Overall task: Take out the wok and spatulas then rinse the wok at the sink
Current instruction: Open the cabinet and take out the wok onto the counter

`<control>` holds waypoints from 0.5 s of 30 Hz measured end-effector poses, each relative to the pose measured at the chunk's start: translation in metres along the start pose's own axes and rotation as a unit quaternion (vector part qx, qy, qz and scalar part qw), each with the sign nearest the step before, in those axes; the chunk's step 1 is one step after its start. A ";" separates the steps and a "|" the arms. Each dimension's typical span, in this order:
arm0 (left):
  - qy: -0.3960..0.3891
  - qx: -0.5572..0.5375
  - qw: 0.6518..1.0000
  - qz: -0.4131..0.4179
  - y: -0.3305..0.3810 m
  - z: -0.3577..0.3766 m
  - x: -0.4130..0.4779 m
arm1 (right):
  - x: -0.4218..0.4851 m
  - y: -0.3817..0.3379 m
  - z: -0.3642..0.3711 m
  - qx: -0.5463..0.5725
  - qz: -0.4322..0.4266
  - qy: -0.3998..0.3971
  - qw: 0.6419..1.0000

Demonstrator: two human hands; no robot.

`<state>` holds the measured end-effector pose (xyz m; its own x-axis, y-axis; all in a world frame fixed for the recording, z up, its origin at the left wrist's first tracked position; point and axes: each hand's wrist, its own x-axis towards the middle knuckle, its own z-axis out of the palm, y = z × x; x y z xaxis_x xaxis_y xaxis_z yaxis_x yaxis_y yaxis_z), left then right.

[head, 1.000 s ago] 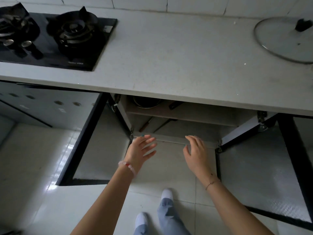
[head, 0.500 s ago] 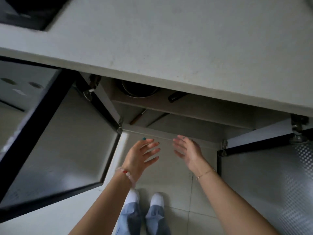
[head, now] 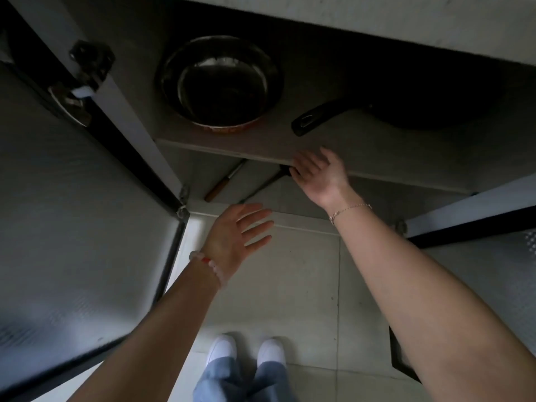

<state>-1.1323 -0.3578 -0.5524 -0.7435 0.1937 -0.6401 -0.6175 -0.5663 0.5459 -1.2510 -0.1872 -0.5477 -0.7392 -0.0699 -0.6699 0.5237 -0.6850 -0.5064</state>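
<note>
As nothing is out yet, task barely begun | wok on shelf, 12 o'clock of right hand | spatulas below, 9 o'clock of it | right hand and left hand: fingers loose, spread, gripping nothing | left: take-out, rinse.

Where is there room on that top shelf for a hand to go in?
Bare board lies along the front of the upper shelf and in the gap between the round pan and the wok handle. The wok crowds the back right. Underneath, two spatulas take the left side; the rest is hidden.
</note>
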 end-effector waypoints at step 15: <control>-0.002 -0.036 0.999 -0.004 -0.002 -0.025 0.003 | 0.029 0.001 0.025 0.065 -0.075 0.001 0.995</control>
<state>-1.1270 -0.3764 -0.5686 -0.7396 0.2020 -0.6421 -0.6039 -0.6205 0.5004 -1.2822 -0.2081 -0.5546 -0.8041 0.0407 -0.5930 0.3482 -0.7763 -0.5255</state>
